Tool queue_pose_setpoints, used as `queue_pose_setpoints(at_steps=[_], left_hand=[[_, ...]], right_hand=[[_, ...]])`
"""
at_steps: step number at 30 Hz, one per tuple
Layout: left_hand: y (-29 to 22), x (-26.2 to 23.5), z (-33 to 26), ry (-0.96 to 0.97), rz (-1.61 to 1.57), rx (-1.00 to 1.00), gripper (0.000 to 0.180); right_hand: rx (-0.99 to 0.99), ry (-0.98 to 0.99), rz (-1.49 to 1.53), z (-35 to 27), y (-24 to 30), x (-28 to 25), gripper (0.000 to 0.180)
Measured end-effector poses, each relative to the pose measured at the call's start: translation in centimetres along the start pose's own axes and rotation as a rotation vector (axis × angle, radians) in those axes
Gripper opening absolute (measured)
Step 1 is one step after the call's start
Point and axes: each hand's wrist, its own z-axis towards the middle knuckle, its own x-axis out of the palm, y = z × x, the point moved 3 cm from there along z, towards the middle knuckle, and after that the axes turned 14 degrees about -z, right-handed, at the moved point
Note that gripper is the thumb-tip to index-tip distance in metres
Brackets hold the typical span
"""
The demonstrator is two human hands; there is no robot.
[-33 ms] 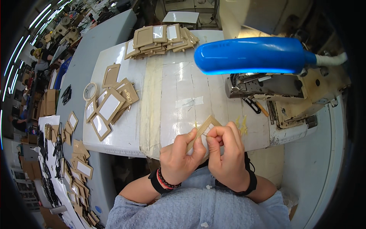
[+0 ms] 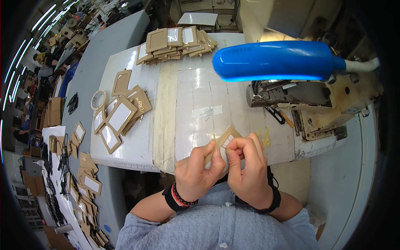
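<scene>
With our left hand (image 2: 193, 173) and right hand (image 2: 246, 166) both pinched on the small tan cardboard frame with a clear window (image 2: 223, 143) at the near edge of the white taped worktable (image 2: 196, 96), we judge that squeezing harder could crease it.

The lower half of the small tan frame (image 2: 223, 141) is hidden behind the fingers of the left hand (image 2: 196, 173) and right hand (image 2: 248, 168), so its full outline cannot be told. The blue lamp (image 2: 273, 60) covers the top of the sewing machine (image 2: 308, 104). Far workers at the upper left are too small and bent to make out.
</scene>
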Motion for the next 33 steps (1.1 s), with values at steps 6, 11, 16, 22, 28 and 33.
queue_pose_setpoints(at_steps=[6, 11, 16, 22, 28, 33], left_hand=[[-0.3, 0.1, 0.1, -0.022, -0.007, -0.026, 0.017], [-0.3, 0.3, -0.3, -0.020, -0.057, -0.037, 0.015], [-0.2, -0.3, 0.4, 0.092, -0.370, -0.385, 0.012], [0.4, -0.2, 0.7, 0.207, -0.476, -0.478, 0.013], [0.2, -0.4, 0.9, 0.208, -0.475, -0.499, 0.014], [0.4, -0.3, 0.9, 0.212, -0.523, -0.508, 0.016]], right_hand=[[0.013, -0.002, 0.063, 0.1, -0.2, 0.1, 0.004], [0.023, -0.002, 0.100, 0.2, -0.4, 0.0, 0.004], [0.005, -0.028, 0.091, 0.2, -0.4, -0.2, 0.004], [-0.005, -0.062, 0.060, 0.4, -0.4, -0.5, 0.004], [-0.021, -0.060, 0.039, 0.4, -0.1, -0.7, 0.004], [0.008, -0.047, 0.087, 0.4, -0.3, -0.6, 0.005]])
